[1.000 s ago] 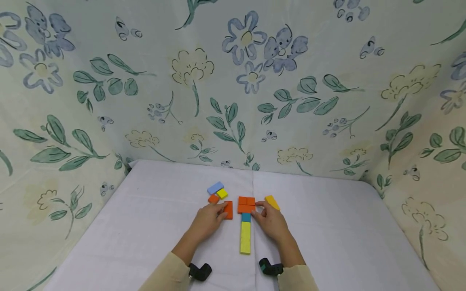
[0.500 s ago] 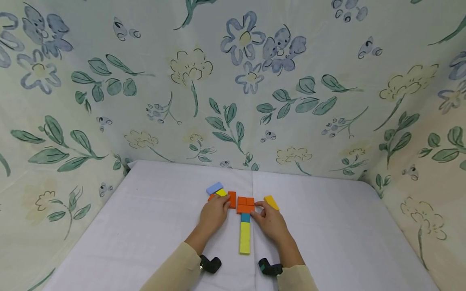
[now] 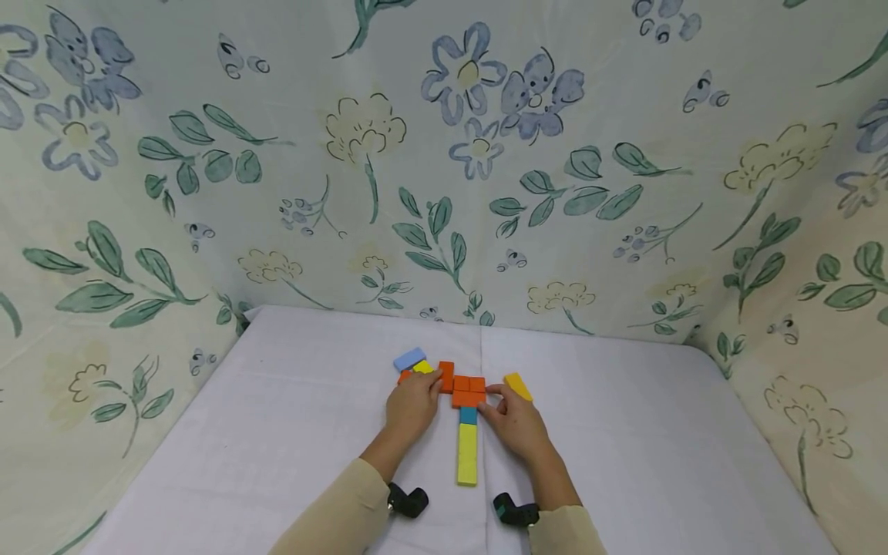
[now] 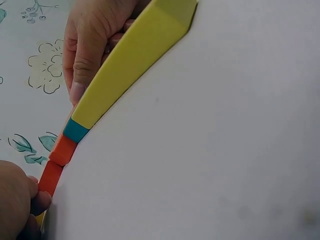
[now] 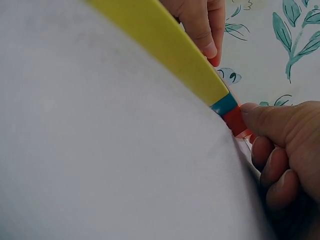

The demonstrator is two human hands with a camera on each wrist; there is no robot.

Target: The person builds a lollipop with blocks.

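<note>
In the head view an upright orange block (image 3: 447, 377) touches the left side of a group of orange blocks (image 3: 469, 398). My left hand (image 3: 412, 405) pinches that upright block between thumb and finger. Below the group a teal block (image 3: 468, 415) joins a long yellow block (image 3: 468, 455). At the group's right edge, my right hand (image 3: 516, 420) touches the orange blocks with thumb and fingertip. The right wrist view shows my right thumb against an orange block (image 5: 235, 120) beside the teal block (image 5: 224, 104).
Beyond my left hand lie a blue block (image 3: 410, 358), a yellow block (image 3: 422, 368) and a partly hidden orange block (image 3: 405, 376). A yellow-orange block (image 3: 517, 385) rests just past my right hand. Floral cloth (image 3: 444, 262) hangs behind the white table (image 3: 624, 447).
My left hand has moved up and to the right with the upright orange block, which now meets the orange group. My right hand has stayed in place.
</note>
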